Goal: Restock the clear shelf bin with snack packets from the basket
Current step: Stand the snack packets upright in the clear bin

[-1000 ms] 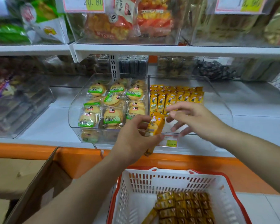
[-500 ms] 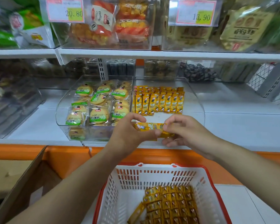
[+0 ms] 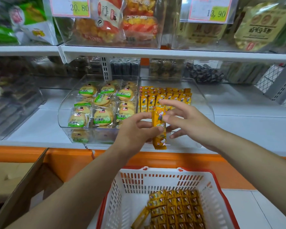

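Packet (image 3: 158, 128) upright, pinched in your left hand (image 3: 135, 129) at clear bin (image 3: 203, 100) front. Right hand (image 3: 186, 119) spread open, seemingly touching packet. Stand it against rear row (image 3: 165, 98); basket (image 3: 218, 192) stock remains.

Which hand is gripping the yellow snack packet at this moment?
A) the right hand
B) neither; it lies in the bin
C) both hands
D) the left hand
D: the left hand pinches the upright yellow snack packet, while the right hand is spread open beside it.
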`<state>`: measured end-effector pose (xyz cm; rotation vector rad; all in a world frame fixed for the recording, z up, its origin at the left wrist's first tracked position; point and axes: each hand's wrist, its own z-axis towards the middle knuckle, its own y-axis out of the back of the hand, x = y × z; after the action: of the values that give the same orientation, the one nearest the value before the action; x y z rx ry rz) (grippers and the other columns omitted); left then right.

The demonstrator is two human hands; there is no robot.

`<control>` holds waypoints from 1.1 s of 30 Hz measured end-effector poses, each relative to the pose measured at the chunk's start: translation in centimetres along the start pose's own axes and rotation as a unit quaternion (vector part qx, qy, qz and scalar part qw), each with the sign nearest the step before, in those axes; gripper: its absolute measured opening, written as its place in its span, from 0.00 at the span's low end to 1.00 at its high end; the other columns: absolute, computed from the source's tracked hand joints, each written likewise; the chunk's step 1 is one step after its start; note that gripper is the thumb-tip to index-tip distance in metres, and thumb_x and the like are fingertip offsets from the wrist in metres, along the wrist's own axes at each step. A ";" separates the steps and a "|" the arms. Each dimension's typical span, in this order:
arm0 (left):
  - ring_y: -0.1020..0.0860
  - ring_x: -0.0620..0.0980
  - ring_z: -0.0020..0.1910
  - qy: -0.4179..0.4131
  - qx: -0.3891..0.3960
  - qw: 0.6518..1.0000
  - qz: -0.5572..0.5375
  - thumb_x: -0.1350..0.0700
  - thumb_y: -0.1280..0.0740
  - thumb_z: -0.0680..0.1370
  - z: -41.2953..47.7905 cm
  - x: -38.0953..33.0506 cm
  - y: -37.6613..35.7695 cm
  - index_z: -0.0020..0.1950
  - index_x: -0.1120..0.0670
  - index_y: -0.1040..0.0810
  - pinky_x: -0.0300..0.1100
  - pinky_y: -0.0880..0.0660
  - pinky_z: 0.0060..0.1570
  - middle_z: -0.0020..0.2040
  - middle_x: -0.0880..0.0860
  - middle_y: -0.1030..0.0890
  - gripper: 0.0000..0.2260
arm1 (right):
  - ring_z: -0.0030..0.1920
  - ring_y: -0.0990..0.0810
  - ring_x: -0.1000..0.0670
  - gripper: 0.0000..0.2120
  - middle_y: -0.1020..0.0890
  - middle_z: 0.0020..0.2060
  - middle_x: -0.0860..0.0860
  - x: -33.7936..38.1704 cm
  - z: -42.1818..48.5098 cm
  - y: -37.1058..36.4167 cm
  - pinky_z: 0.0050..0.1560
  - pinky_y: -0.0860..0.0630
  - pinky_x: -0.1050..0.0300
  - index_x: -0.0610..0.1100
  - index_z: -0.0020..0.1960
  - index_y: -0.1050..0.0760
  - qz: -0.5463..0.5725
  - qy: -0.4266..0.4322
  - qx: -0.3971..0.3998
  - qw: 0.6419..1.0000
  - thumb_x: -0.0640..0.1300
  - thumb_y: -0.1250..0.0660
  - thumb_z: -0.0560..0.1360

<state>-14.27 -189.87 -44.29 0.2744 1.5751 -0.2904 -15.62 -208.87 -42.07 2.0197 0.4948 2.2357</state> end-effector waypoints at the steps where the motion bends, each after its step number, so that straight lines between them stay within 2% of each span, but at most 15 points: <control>1: 0.13 0.53 0.44 -0.009 0.001 1.000 -0.003 0.63 0.25 0.75 0.2 0.0 0.0 0.57 0.50 0.18 0.39 0.18 0.39 0.46 0.55 0.12 0.14 | 0.44 0.14 0.47 0.15 0.17 0.46 0.53 0.1 0.4 0.0 0.42 0.17 0.52 0.61 0.61 0.23 -0.025 0.014 -0.006 1.000 0.46 0.29 0.77; 4: 0.14 0.46 0.43 -0.051 -0.029 0.997 0.046 0.61 0.23 0.74 1.1 0.2 0.4 0.53 0.45 0.20 0.36 0.19 0.39 0.44 0.49 0.13 0.14 | 0.40 0.15 0.46 0.14 0.19 0.44 0.48 0.1 2.0 0.8 0.39 0.18 0.53 0.56 0.54 0.21 -0.054 0.036 -0.032 0.997 0.41 0.26 0.74; 7: 0.18 0.46 0.47 -0.096 -0.125 0.969 0.190 0.54 0.21 0.72 2.4 0.7 1.7 0.59 0.45 0.22 0.46 0.17 0.47 0.49 0.43 0.18 0.18 | 0.34 0.19 0.46 0.15 0.21 0.44 0.44 -1.2 4.9 2.7 0.35 0.19 0.55 0.52 0.52 0.23 -0.102 0.045 -0.084 0.990 0.35 0.26 0.73; 10: 0.23 0.44 0.49 -0.099 -0.191 0.934 0.286 0.50 0.21 0.72 3.1 1.4 3.1 0.61 0.42 0.26 0.52 0.19 0.51 0.52 0.41 0.22 0.22 | 0.32 0.23 0.47 0.15 0.22 0.41 0.45 -4.1 8.4 4.6 0.37 0.20 0.48 0.46 0.52 0.23 -0.154 0.013 -0.163 0.974 0.32 0.26 0.71; 11: 0.23 0.45 0.51 -0.083 -0.195 0.927 0.310 0.49 0.21 0.72 3.3 1.6 3.5 0.65 0.44 0.26 0.53 0.20 0.52 0.55 0.42 0.23 0.24 | 0.33 0.24 0.48 0.14 0.22 0.40 0.47 -5.1 9.6 5.1 0.38 0.21 0.48 0.46 0.52 0.24 -0.178 0.002 -0.182 0.967 0.33 0.25 0.71; 14: 0.22 0.49 0.56 -0.004 -0.160 0.911 0.379 0.43 0.22 0.72 3.5 2.6 4.0 0.73 0.47 0.30 0.55 0.20 0.56 0.62 0.46 0.22 0.33 | 0.33 0.24 0.51 0.14 0.22 0.39 0.51 -7.6 12.5 5.5 0.34 0.26 0.57 0.48 0.53 0.24 -0.256 -0.027 -0.212 0.943 0.37 0.25 0.72; 17: 0.20 0.51 0.58 0.024 -0.118 0.885 0.449 0.38 0.24 0.72 3.6 2.9 3.8 0.72 0.47 0.30 0.55 0.21 0.57 0.63 0.46 0.20 0.33 | 0.38 0.22 0.47 0.13 0.22 0.36 0.52 -9.2 15.0 5.3 0.34 0.32 0.60 0.48 0.54 0.23 -0.279 -0.043 -0.227 0.932 0.39 0.25 0.72; 19: 0.20 0.50 0.57 0.023 -0.110 0.878 0.466 0.38 0.25 0.72 3.6 3.0 3.6 0.70 0.45 0.29 0.55 0.22 0.59 0.61 0.45 0.19 0.30 | 0.39 0.21 0.48 0.14 0.21 0.37 0.50 -9.7 16.2 4.9 0.34 0.32 0.60 0.48 0.55 0.23 -0.284 -0.045 -0.225 0.931 0.39 0.25 0.72; 23: 0.20 0.49 0.57 0.024 -0.105 0.886 0.451 0.39 0.25 0.72 3.8 3.1 3.8 0.70 0.45 0.29 0.56 0.24 0.61 0.60 0.44 0.19 0.29 | 0.41 0.19 0.46 0.17 0.18 0.41 0.46 -10.4 17.2 4.5 0.38 0.30 0.59 0.46 0.58 0.21 -0.341 -0.034 -0.206 0.917 0.40 0.25 0.71; 26: 0.20 0.49 0.57 0.024 -0.104 0.890 0.444 0.39 0.24 0.72 3.7 3.1 3.7 0.70 0.44 0.28 0.56 0.23 0.60 0.59 0.44 0.19 0.29 | 0.44 0.21 0.47 0.24 0.16 0.44 0.46 -10.7 17.1 4.6 0.42 0.31 0.59 0.45 0.65 0.25 -0.337 -0.049 -0.198 0.919 0.42 0.24 0.71; 29: 0.19 0.49 0.56 0.016 -0.104 0.894 0.435 0.41 0.24 0.73 3.5 2.8 3.8 0.71 0.46 0.29 0.55 0.21 0.57 0.60 0.45 0.18 0.30 | 0.50 0.20 0.46 0.30 0.17 0.51 0.47 -10.0 16.1 4.7 0.47 0.27 0.57 0.44 0.70 0.29 -0.323 -0.063 -0.176 0.928 0.44 0.24 0.70; 31: 0.20 0.48 0.54 -0.007 -0.119 0.898 0.424 0.43 0.24 0.74 3.2 2.2 3.7 0.72 0.47 0.29 0.52 0.19 0.55 0.60 0.45 0.19 0.30 | 0.53 0.20 0.45 0.29 0.19 0.53 0.47 -8.9 14.5 4.9 0.51 0.24 0.53 0.44 0.69 0.29 -0.334 -0.052 -0.166 0.926 0.44 0.24 0.70; 33: 0.21 0.48 0.54 -0.047 -0.142 0.898 0.413 0.45 0.24 0.75 2.5 1.4 3.7 0.72 0.48 0.29 0.52 0.19 0.54 0.59 0.45 0.21 0.28 | 0.49 0.21 0.48 0.24 0.21 0.51 0.50 -7.3 12.2 5.0 0.47 0.25 0.55 0.44 0.65 0.27 -0.333 -0.022 -0.166 0.928 0.45 0.25 0.71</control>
<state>-10.66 -187.34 -45.79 0.6557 1.2537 0.5776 -2.05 -213.44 -46.70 1.4388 0.6266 1.7134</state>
